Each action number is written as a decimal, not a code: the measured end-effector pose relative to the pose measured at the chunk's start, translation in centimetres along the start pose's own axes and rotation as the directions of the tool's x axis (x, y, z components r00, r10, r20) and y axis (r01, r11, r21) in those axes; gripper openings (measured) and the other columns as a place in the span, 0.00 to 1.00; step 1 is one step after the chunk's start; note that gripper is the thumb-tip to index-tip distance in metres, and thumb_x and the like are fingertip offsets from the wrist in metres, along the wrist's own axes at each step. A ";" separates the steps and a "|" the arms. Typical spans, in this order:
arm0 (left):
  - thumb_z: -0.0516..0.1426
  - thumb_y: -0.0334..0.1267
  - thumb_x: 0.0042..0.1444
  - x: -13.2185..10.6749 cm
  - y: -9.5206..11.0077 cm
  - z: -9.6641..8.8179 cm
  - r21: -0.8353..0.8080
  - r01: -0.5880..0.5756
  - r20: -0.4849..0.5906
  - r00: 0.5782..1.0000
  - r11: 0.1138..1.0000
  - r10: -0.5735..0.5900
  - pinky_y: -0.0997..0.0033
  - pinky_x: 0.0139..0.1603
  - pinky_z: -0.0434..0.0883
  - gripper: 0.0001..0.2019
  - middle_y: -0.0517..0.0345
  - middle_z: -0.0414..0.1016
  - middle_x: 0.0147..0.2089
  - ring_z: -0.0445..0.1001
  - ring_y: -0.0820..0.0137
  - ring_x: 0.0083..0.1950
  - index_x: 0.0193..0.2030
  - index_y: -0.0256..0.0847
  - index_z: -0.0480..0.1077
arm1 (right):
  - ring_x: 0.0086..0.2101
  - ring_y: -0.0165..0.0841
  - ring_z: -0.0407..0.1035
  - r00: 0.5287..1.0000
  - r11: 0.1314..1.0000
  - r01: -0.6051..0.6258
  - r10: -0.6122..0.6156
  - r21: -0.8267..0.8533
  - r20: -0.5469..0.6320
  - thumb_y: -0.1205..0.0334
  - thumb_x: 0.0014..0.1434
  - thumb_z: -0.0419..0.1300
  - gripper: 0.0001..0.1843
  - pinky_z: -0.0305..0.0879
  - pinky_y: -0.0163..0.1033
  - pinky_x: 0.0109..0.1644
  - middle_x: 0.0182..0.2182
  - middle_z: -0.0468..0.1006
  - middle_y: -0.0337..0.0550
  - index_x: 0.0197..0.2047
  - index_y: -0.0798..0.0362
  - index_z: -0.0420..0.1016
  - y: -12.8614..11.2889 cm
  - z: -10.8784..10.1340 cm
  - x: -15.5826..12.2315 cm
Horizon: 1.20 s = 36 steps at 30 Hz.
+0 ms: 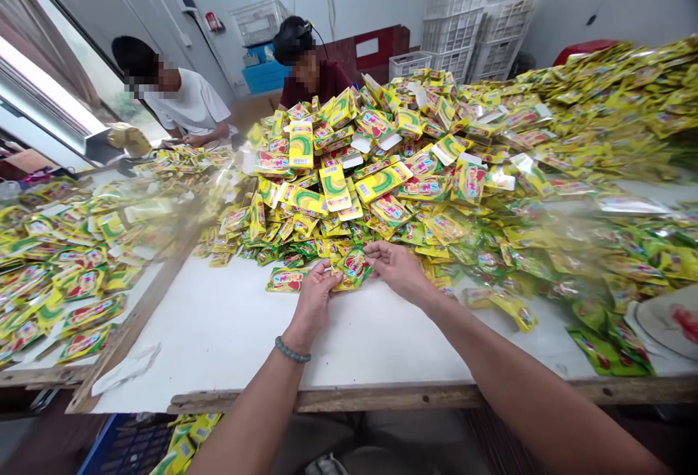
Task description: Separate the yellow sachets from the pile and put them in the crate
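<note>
Held between both hands: one yellow-and-green packet (352, 268), pinched at its left edge by the fingers of the left hand (316, 299) and at its upper right edge by the fingers of the right hand (397, 268); both hands are closed on it, palms down, just above the white tabletop (218, 329); the packet sits at the near foot of the heap of packets (382, 169), touching the loose ones behind it; a beaded bracelet (293, 351) circles the left wrist, nearer the body than the grip; a lone packet (286, 280) lies flat just left of the left hand, apart from its fingers; the heap rises beyond the grip and spreads far to the right, yellow, green and red wrappers lying at all angles; a second spread of packets (54, 264) covers the surface well to the left, past a wooden rail (136, 322); the table's worn wooden edge (382, 395) runs below the forearms; a blue crate (128, 446) with a few packets stands under that edge, lower left; beyond the heap, a person in a white shirt (188, 105) to the far left and a person in a dark red shirt (321, 81) directly behind; stacked white crates (463, 9) stand against the back wall, upper right of the grip.
</note>
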<state>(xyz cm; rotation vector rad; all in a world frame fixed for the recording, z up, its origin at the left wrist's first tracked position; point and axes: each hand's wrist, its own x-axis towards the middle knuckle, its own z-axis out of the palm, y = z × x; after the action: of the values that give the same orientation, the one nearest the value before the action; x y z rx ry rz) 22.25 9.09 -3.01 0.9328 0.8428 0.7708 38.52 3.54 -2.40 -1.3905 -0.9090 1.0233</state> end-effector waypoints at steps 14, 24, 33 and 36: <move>0.71 0.36 0.35 -0.5 0.1 0.5 -0.029 -0.117 -0.028 0.993 0.993 0.116 0.72 0.37 0.71 0.20 0.65 0.75 0.26 0.74 0.73 0.28 0.36 0.39 0.70 | 0.34 0.34 0.70 0.993 0.989 0.111 -0.114 -0.099 -0.025 0.56 0.54 0.60 0.10 0.71 0.40 0.40 0.32 0.74 0.43 0.36 0.53 0.70 0.4 1.7 -0.8; 0.67 0.43 0.45 -0.9 4.9 -5.2 0.866 -0.282 0.168 0.941 0.413 0.292 0.53 0.57 0.66 0.29 0.44 0.76 0.52 0.71 0.53 0.56 0.54 0.39 0.67 | 0.25 0.31 0.63 0.987 0.962 0.157 -0.159 -0.225 0.009 0.47 0.55 0.59 0.16 0.59 0.35 0.29 0.19 0.69 0.35 0.29 0.53 0.71 0.6 1.2 -0.8; 0.62 0.53 0.47 -1.7 6.1 -9.0 0.964 -0.139 0.141 0.990 -0.227 -0.005 0.58 0.47 0.68 0.35 0.44 0.75 0.45 0.71 0.53 0.49 0.59 0.35 0.65 | 0.24 0.28 0.53 0.987 0.919 0.159 -0.155 -0.361 0.042 0.48 0.55 0.56 0.17 0.48 0.34 0.27 0.19 0.59 0.33 0.24 0.52 0.64 -1.2 1.2 -1.5; 0.61 0.55 0.46 -2.4 5.2 -8.5 0.980 -0.103 0.105 0.994 -0.170 0.003 0.61 0.43 0.67 0.27 0.47 0.74 0.41 0.71 0.56 0.44 0.46 0.36 0.70 | 0.24 0.28 0.53 0.989 0.918 0.147 -0.139 -0.368 0.049 0.46 0.54 0.57 0.18 0.48 0.34 0.27 0.19 0.60 0.33 0.24 0.52 0.65 -1.1 1.2 -1.5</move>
<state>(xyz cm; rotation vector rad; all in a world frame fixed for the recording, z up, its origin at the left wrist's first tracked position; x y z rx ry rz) 12.78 12.17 -0.65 2.4895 1.3611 -0.1463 36.93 2.58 -1.23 -1.5982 -1.2498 0.7807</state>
